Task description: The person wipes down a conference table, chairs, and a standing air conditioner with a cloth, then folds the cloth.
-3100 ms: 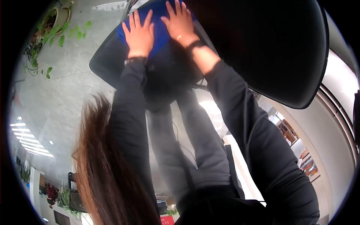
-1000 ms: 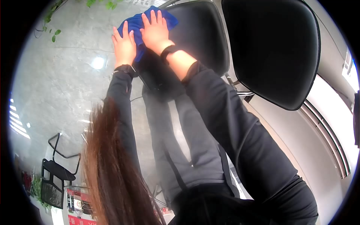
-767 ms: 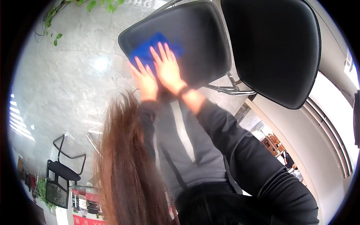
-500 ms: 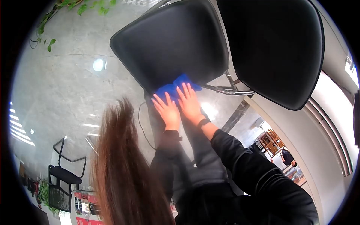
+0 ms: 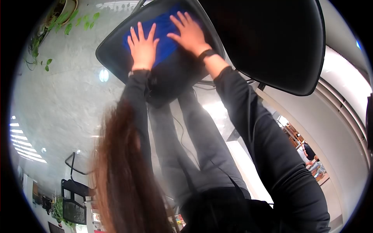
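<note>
A blue cloth [image 5: 165, 44] lies spread over the black seat of a chair [image 5: 176, 73]. My left hand [image 5: 143, 49] rests flat on the cloth's left part with its fingers spread. Over the right part, my right hand [image 5: 190, 34] is also flat and open, thumb pointing left. Both palms face down, so parts of the cloth beneath them are hidden. Bare seat shows on the side nearest me.
A second black chair part [image 5: 272, 42] stands close on the right. Behind it run a pale wall and ledge [image 5: 330, 116]. A thin cable [image 5: 182, 130] lies on the grey floor by my legs. Leafy plants [image 5: 70, 23] hang at upper left; another black chair [image 5: 74, 194] stands lower left.
Both hands have moved forward from the near edge of the seat to its far part. The blue cloth has gone with them and now lies more spread out. My arms are stretched further.
</note>
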`<state>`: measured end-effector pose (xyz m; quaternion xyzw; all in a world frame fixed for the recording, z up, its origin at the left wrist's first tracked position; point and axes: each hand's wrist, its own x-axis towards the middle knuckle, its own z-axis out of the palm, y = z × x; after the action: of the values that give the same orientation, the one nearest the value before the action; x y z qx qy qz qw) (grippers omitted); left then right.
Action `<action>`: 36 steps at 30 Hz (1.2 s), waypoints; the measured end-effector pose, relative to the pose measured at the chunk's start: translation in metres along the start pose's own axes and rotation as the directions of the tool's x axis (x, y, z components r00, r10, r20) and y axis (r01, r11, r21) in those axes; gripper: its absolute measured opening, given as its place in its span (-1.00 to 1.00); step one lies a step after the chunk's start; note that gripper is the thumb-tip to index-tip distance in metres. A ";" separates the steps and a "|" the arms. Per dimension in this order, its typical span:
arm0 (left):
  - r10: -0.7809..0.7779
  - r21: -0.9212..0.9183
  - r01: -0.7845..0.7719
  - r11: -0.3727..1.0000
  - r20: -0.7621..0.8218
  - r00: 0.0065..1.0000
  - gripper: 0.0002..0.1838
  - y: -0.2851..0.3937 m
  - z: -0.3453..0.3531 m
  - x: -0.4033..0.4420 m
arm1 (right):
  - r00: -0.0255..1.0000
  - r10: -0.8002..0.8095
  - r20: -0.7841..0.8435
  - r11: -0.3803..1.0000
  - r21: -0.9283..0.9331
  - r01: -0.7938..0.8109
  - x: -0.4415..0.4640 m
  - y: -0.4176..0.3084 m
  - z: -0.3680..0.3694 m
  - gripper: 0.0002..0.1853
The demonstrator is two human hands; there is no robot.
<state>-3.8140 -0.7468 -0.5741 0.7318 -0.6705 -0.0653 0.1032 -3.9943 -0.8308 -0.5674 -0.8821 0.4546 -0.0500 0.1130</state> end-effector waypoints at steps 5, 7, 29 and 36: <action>0.120 0.036 -0.131 0.991 0.216 0.969 -0.35 0.023 -0.004 0.037 | 0.965 0.245 -0.094 0.970 0.021 -0.244 -0.021 0.033 0.003 -0.20; 0.176 0.012 -0.183 0.983 0.202 0.963 -0.34 0.052 0.000 0.020 | 0.883 0.467 -0.043 0.880 0.117 -0.459 -0.053 0.033 -0.007 -0.19; 0.303 -0.845 0.369 0.387 0.494 0.815 -0.79 0.196 -0.211 -0.073 | 0.746 0.573 -0.338 0.777 0.513 -0.364 -0.243 -0.031 -0.274 -0.69; 0.311 -0.967 0.142 0.213 0.204 0.928 -0.89 0.343 -0.249 0.013 | 0.622 0.528 -0.578 0.849 0.348 -0.398 -0.216 0.070 -0.384 -0.41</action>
<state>-4.0862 -0.7708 -0.2498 0.4407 -0.5266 -0.5950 0.4177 -4.2485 -0.7537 -0.2090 -0.6446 0.6701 -0.3661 0.0377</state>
